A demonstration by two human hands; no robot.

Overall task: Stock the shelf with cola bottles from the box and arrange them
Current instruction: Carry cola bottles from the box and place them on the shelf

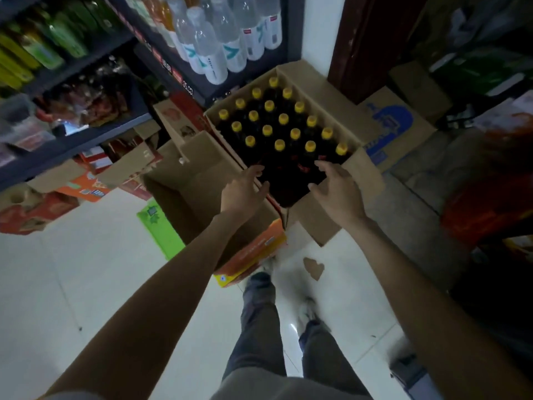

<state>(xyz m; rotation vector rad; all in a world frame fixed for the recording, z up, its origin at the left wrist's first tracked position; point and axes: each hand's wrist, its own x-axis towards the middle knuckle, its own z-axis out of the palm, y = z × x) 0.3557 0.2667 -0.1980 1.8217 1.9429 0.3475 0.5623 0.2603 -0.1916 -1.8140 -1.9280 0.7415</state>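
At the box's (372, 180) near edge, both hands, left hand (245, 189) and right hand (336, 189), hover empty with fingers spread, upright cola bottles (281, 131) just beyond.

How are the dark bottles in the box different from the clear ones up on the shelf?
The cola bottles are dark with yellow caps; the clear bottles are see-through with pale caps and white labels. The cola bottles stand packed in an open cardboard box on the floor; the clear bottles sit on a shelf. Both stand in rows.

shop | drink shelves (72, 62) (price tags (176, 73)) | stock cartons (398, 131) on floor
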